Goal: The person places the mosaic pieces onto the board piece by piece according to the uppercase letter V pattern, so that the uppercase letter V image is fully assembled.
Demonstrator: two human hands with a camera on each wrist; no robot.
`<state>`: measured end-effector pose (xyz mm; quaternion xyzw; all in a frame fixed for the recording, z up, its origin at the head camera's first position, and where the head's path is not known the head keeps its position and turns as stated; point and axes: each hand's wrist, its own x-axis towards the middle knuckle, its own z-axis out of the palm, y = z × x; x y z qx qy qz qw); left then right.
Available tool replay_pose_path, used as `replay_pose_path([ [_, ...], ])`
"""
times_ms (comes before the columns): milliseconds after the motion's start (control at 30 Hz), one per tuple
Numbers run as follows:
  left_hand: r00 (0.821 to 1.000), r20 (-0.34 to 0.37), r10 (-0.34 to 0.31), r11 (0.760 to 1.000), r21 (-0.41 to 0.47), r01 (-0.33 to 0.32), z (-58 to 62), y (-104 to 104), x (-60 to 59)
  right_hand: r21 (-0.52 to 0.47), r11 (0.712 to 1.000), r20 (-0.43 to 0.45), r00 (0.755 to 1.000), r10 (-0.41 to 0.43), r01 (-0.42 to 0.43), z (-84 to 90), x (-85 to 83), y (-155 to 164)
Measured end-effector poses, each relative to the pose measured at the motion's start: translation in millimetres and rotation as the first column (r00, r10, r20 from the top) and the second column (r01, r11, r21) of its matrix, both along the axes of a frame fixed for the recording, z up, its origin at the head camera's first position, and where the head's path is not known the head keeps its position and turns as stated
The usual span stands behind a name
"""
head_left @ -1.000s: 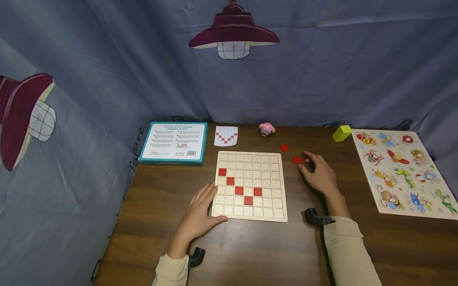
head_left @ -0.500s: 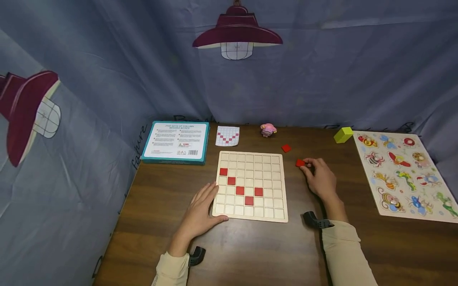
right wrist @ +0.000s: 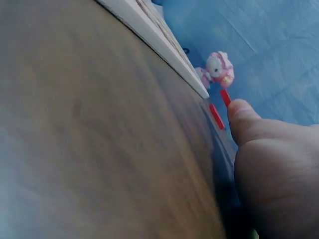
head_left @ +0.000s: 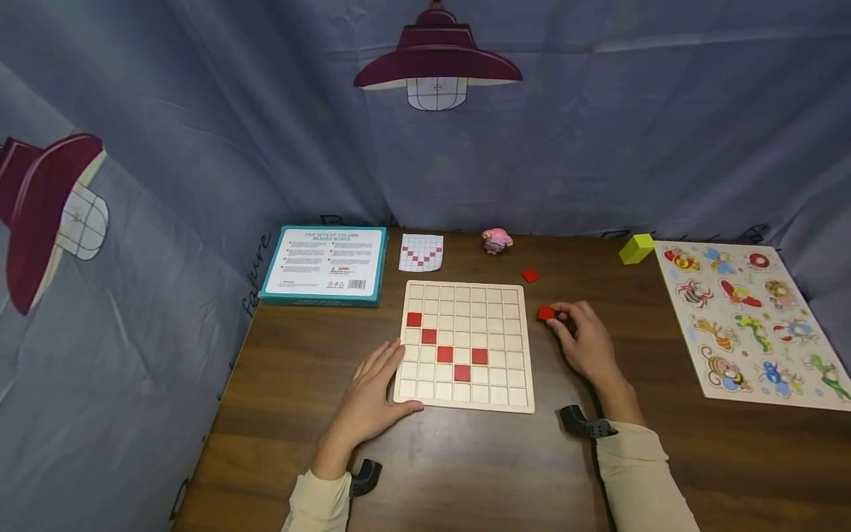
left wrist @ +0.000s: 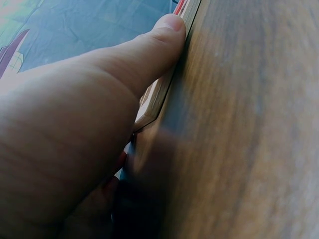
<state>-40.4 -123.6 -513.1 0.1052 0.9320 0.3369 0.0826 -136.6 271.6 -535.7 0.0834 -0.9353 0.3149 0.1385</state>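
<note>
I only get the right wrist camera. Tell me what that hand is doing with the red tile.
Observer: The right hand pinches a flat red square tile just right of the pale wooden grid board.
Operator: Report the other hand.
Observer: The left hand lies flat at the board's lower left corner, thumb against its near edge.
Operator: Count the tiles in the board.
Observer: Five placed red tiles sit in its cells.

Pale matt wooden board (head_left: 465, 346); dark smooth wood-grain table (head_left: 465, 465).
</note>
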Motion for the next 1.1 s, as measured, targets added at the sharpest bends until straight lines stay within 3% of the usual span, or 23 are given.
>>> replay_pose_path([
  [233,1.000,0.014,0.009,1.000,0.004,-0.009,0.7,-1,2.3,-0.087,0.993,-0.024,0.996,0.082,-0.084,1.5,13.0,-19],
  [567,1.000,0.010,0.013,1.000,-0.001,-0.013,1.7,0,2.3,-0.056,0.973,0.077,0.971,0.228,-0.224,9.3,24.3,-56],
  [833,1.000,0.015,0.013,1.000,0.007,-0.013,4.4,2,2.4,-0.028,0.979,0.151,0.967,0.206,-0.204,12.7,26.8,-62],
  [1100,1.000,0.010,0.011,1.000,0.004,-0.011,3.9,2,1.6,-0.024,0.981,0.134,0.972,0.195,-0.193,12.2,26.0,-63],
])
